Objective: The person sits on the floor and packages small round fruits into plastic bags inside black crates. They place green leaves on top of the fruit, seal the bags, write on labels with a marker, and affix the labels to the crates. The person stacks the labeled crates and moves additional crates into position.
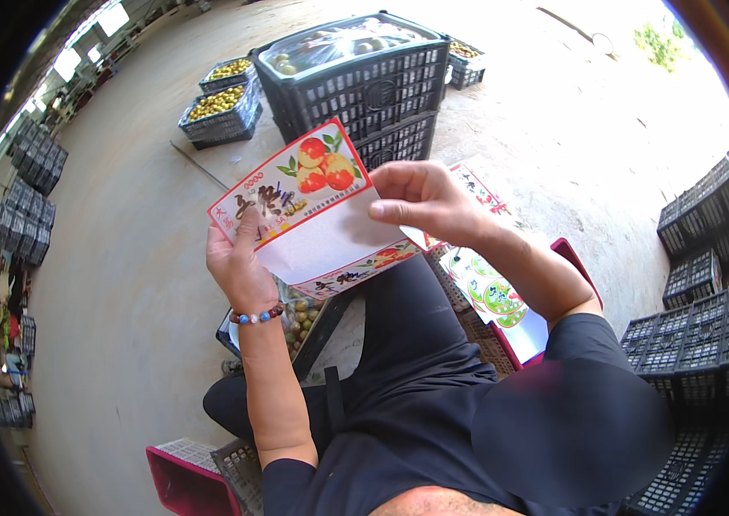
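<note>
My left hand (242, 261) grips the left edge of a printed paper label sheet (312, 213), thumb on top. Red-bordered bands with fruit pictures and writing run along the sheet, with a blank white strip between them. At its right edge is my right hand (412, 197), fingers curled and thumb out; whether it pinches the paper I cannot tell. Under the sheet, between my legs, a dark crate holds green-brown round fruit (303, 322), partly hidden. Beyond my right forearm lie more red-bordered labels (477, 190) and a sheet with round green stickers (496, 297).
Stacked black plastic crates (364, 84) with film-covered fruit stand ahead. Smaller fruit crates (219, 109) are on the floor beyond, to the left. Black crates (693, 329) line the right side. A red basket (190, 480) lies at the lower left, a red-rimmed one (574, 261) at my right.
</note>
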The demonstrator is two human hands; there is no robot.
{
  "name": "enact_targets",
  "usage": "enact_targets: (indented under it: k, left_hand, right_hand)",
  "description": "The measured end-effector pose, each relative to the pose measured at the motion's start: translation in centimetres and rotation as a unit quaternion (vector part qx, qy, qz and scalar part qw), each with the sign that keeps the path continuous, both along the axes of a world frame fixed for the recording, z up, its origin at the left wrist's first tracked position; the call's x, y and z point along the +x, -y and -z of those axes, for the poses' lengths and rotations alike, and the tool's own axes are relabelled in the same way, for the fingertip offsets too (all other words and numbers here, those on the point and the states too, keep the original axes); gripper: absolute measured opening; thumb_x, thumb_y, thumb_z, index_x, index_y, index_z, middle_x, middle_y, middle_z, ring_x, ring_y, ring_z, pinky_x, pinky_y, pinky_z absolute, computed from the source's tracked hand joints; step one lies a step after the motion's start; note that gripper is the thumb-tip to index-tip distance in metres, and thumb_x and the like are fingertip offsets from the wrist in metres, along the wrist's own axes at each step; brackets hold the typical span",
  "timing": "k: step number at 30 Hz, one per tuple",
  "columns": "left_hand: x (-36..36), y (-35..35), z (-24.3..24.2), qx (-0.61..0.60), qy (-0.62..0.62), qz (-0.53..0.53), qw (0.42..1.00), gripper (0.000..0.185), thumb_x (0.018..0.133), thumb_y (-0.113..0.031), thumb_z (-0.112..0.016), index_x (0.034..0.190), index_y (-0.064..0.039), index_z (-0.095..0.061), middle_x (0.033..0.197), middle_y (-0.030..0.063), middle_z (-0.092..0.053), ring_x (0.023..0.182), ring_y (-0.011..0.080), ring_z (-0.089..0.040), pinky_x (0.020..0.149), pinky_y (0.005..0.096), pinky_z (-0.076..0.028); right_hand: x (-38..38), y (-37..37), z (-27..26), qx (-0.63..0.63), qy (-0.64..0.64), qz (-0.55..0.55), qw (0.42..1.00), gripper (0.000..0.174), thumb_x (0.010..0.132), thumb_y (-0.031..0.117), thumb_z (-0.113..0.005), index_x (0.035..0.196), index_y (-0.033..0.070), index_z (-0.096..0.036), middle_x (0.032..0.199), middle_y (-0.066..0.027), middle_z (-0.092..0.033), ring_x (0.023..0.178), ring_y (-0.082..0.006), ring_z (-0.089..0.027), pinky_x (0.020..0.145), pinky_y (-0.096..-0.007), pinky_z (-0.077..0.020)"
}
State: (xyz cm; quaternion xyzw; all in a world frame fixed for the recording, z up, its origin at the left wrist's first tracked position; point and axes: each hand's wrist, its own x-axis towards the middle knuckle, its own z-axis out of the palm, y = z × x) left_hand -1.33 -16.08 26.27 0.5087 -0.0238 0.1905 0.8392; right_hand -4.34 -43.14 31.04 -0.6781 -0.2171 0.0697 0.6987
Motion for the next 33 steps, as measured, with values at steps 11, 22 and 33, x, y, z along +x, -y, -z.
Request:
enact_targets:
  k: [11, 22, 33]
  left_hand:
    - [-5.7, -1.8, -0.4, 0.536, 0.175, -0.126, 0.816, 0.047, 0.107, -0.029, -0.065, 0.142, 0.001, -0.062, 0.146, 0.0236, -0.063, 0.140, 0.0423, -0.056, 0.115, 0.0492, -0.045]
    - [-6.8, -0.4, 0.5, 0.425, 0.165, -0.099, 0.885, 0.032, 0.101, -0.007, -0.072, 0.131, 0.002, -0.070, 0.124, 0.0200, -0.076, 0.112, 0.0332, -0.075, 0.094, 0.0392, -0.060]
    - [-6.3, -2.2, 2.8, 0.360, -0.013, -0.164, 0.918, 0.022, 0.102, -0.014, -0.072, 0.115, 0.003, -0.078, 0.092, 0.0196, -0.079, 0.078, 0.0203, -0.077, 0.069, 0.0311, -0.057]
  right_hand:
    - [0.2, -6.5, 2.9, -0.079, 0.295, -0.016, 0.952, 0.012, 0.093, 0.003, -0.075, 0.089, -0.006, -0.067, 0.131, -0.0230, -0.069, 0.104, -0.0230, -0.074, 0.084, -0.0350, -0.0594]
    - [1.9, -9.8, 4.1, -0.056, 0.320, -0.011, 0.946, 0.010, 0.088, -0.001, -0.078, 0.090, -0.002, -0.068, 0.103, -0.0143, -0.069, 0.091, -0.0261, -0.072, 0.077, -0.0353, -0.0580]
    - [2.5, -13.0, 5.4, -0.172, 0.281, -0.027, 0.944, 0.013, 0.091, 0.000, -0.067, 0.089, -0.003, -0.054, 0.083, -0.0176, -0.061, 0.074, -0.0355, -0.062, 0.068, -0.0422, -0.0510]
